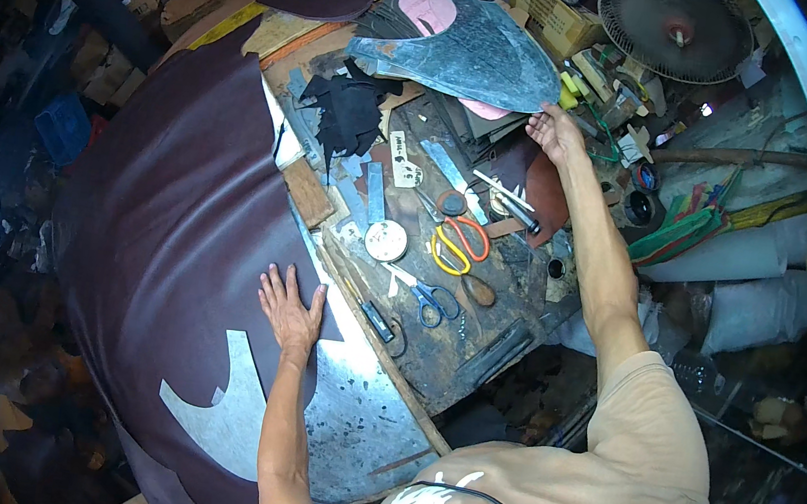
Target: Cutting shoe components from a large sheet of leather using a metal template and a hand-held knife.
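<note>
A large sheet of dark brown leather (180,184) drapes over the left side of the worktable. My left hand (290,314) lies flat on its right part, fingers spread. Below that hand, a pale grey curved shape (223,411) shows within the leather; I cannot tell if it is bare tabletop or a piece on top. At the far right, my right hand (559,135) pinches the tip of a blue-grey curved template (473,54). A pink piece (427,13) shows beside the template, and black scraps (345,109) lie to its left.
Scissors with orange and yellow handles (455,243), blue-handled scissors (432,304), a white round roll (386,241) and a wooden-handled tool (477,290) lie on the worn bench (409,374). A fan (677,34) stands at the far right, near a cardboard box (553,19).
</note>
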Action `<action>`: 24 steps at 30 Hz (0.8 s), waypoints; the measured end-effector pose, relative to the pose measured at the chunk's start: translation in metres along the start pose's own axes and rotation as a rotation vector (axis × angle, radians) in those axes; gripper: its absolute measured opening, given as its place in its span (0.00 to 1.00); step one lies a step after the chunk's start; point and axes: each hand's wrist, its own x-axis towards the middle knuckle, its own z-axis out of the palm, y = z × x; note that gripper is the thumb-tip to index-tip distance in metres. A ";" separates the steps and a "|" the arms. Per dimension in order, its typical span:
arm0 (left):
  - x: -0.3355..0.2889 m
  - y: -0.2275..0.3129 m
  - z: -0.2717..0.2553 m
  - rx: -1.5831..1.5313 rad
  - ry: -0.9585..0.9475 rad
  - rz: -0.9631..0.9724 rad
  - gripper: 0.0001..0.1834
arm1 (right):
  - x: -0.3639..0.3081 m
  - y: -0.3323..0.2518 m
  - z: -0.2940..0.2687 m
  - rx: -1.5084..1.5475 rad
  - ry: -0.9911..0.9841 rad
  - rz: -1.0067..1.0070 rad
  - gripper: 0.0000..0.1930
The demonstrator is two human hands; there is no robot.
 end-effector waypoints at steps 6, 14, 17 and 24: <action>0.001 -0.002 0.000 -0.006 0.001 0.011 0.41 | -0.019 -0.030 0.024 0.103 -0.335 -0.083 0.06; 0.012 0.002 -0.004 -0.023 0.112 0.071 0.37 | -0.055 -0.013 0.032 0.122 -0.397 -0.075 0.12; 0.062 0.066 -0.030 -0.662 0.027 0.070 0.28 | -0.039 -0.004 0.019 0.124 -0.202 -0.006 0.08; 0.255 0.237 -0.022 -1.639 -0.487 -0.253 0.57 | -0.062 0.023 0.013 0.069 -0.092 0.065 0.08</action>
